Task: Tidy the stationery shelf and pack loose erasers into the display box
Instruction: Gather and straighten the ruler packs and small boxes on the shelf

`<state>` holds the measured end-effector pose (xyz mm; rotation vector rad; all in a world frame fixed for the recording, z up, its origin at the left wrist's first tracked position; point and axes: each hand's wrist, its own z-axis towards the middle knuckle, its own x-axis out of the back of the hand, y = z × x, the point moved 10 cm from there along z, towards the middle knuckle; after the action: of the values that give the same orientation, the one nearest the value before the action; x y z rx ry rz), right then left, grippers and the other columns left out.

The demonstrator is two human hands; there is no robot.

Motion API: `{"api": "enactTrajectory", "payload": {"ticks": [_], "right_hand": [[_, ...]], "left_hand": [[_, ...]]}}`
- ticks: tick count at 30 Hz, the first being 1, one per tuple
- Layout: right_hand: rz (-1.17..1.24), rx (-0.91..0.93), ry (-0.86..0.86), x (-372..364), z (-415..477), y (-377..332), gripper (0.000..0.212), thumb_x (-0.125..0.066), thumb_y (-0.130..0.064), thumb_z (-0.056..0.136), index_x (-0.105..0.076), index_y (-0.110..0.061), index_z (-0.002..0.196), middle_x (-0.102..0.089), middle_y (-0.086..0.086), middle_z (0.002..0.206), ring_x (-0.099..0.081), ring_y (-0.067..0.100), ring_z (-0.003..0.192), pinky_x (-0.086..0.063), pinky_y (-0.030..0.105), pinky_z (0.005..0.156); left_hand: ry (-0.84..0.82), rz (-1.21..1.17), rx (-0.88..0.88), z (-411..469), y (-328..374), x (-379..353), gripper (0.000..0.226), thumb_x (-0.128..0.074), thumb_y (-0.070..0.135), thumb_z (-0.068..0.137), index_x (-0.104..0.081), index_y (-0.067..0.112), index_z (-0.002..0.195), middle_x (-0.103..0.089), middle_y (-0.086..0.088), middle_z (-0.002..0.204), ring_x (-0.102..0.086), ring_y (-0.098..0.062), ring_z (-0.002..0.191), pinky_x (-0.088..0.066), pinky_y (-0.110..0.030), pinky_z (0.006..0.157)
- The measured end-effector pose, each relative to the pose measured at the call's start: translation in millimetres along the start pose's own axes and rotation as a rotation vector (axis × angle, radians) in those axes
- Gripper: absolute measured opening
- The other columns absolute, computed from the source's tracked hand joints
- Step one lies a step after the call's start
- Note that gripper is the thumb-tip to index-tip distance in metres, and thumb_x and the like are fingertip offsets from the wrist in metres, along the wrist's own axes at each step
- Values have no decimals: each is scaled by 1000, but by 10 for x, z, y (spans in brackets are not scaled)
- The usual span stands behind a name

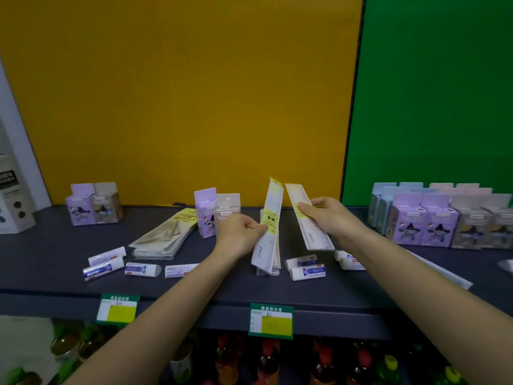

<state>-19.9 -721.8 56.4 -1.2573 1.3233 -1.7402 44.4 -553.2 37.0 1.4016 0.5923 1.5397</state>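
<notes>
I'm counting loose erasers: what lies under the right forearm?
An eraser pokes out from under the right forearm, partly covered. A long flat pack also runs beneath it. Any further erasers under the arm cannot be seen.

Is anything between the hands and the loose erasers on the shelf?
Only what they hold: the left hand grips a ruler stack standing beside two erasers; the right hand grips a single ruler pack.

On the dark shelf (pixel 55 259) the left hand (pixel 241 234) gripped an upright bundle of packaged rulers (pixel 268 245), the right hand (pixel 327 218) held one ruler (pixel 294 197) above it, and loose erasers (pixel 308 272) lay scattered.
</notes>
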Motion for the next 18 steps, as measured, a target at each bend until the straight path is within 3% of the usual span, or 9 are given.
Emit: {"api": "enactTrajectory", "payload": {"ticks": [5, 11, 15, 18], "right_hand": [[-60, 33, -2, -6, 110, -30, 32, -48, -24, 95, -44, -10, 124, -55, -4, 71, -54, 5, 60, -40, 8, 33], [-91, 27, -60, -131, 287, 62, 30, -48, -19, 95, -47, -5, 122, -59, -2, 76, -57, 8, 65, -46, 21, 56], [-140, 29, -76, -243, 357, 137, 34, -48, -20, 95, -43, -9, 127, -62, 6, 96, -60, 10, 70, -47, 24, 56], [-148, 32, -76, -355, 396, 166, 37, -48, -21, 94, -41, -10, 129, -65, 11, 110, -63, 16, 81, -49, 24, 58]], "left_hand": [[41, 225, -74, 88, 57, -84, 37, -55, 31, 87, -47, 15, 55, -57, -7, 69, -53, -24, 71, -36, -28, 63], [-11, 429, -106, 96, -14, -205, 39, -45, 33, 90, -38, 17, 55, -54, -4, 70, -58, -31, 84, -37, -32, 66], [-50, 544, -147, 60, -10, -252, 41, -44, 36, 91, -37, 16, 55, -49, 0, 64, -52, -27, 75, -36, -30, 64], [-63, 535, -168, 78, -16, -205, 40, -42, 37, 92, -38, 16, 59, -50, -2, 69, -55, -30, 80, -35, -31, 63]]}}
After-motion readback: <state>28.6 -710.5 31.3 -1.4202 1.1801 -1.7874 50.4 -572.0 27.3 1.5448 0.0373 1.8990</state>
